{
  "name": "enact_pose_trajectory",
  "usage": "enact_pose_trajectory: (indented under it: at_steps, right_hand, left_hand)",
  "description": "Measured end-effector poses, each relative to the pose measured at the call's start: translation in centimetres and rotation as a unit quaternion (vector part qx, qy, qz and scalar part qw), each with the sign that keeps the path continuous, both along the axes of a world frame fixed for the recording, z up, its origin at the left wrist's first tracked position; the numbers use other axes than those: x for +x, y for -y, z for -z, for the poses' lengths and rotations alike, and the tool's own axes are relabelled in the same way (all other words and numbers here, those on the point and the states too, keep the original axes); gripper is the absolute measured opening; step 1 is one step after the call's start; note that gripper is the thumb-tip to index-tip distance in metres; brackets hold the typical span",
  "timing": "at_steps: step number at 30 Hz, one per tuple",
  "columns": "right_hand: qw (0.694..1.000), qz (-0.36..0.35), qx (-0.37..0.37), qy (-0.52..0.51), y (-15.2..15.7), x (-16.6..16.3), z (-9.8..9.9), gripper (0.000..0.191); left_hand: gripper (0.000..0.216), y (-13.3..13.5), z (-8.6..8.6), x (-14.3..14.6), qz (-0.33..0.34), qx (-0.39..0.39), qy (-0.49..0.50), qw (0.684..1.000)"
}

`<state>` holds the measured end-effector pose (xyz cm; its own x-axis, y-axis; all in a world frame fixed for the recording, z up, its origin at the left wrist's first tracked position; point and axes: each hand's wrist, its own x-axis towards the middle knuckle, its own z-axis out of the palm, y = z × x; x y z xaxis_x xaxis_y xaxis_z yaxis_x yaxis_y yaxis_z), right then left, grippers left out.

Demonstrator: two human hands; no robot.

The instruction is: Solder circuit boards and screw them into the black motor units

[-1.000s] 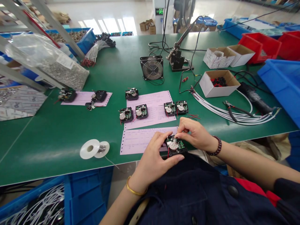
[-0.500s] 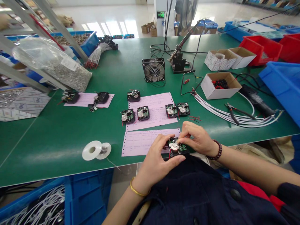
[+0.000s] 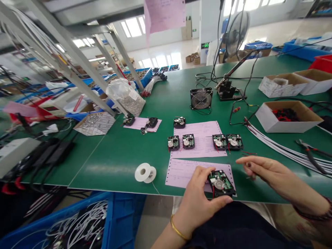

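Observation:
My left hand (image 3: pixel 201 197) grips a small black fan frame with a green circuit board (image 3: pixel 221 183), holding it at the near edge of the green table (image 3: pixel 116 159) over a pink sheet (image 3: pixel 181 171). My right hand (image 3: pixel 264 171) has come off it and hovers to the right, fingers stretched out and empty, near loose red wire bits (image 3: pixel 249 153). Several more fan boards lie on a second pink sheet (image 3: pixel 201 133) beyond, one pair of fan boards (image 3: pixel 228 141) closest to my right hand.
A solder spool (image 3: pixel 145 172) lies left of the sheet. Behind stand a black fan (image 3: pixel 201 99), a soldering iron stand (image 3: pixel 228 90), cardboard boxes (image 3: pixel 287 117), white cables (image 3: pixel 285 150) and pliers (image 3: pixel 310 154). A blue bin of wires (image 3: pixel 77 224) sits below left.
My right hand let go of the fan board and moved right, opening. The left hand keeps holding it. The camera swung left and up.

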<state>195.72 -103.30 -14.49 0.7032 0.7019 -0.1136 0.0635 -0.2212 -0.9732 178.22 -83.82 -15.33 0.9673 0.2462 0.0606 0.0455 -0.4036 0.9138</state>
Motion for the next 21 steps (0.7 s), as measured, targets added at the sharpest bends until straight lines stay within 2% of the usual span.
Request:
enact_pose_trajectory:
  at_steps: [3, 6, 11, 21]
  right_hand:
    - [0.998, -0.036, -0.02, -0.05, 0.7, -0.2, 0.2, 0.06]
    - [0.995, -0.041, -0.032, -0.088, 1.1, -0.5, 1.0, 0.054]
    - [0.995, -0.042, -0.026, -0.082, 1.3, -0.4, 2.1, 0.055]
    - [0.997, 0.013, -0.006, -0.073, 0.9, -1.0, 1.2, 0.057]
  left_hand:
    - [0.072, -0.2, 0.3, -0.2, -0.008, 0.004, 0.0, 1.0]
    - [0.074, -0.3, 0.7, -0.3, -0.008, 0.009, 0.003, 1.0]
    - [0.075, -0.2, 0.6, -0.3, -0.004, 0.023, -0.014, 1.0]
    - [0.075, -0.2, 0.4, -0.5, -0.001, 0.044, -0.018, 0.999]
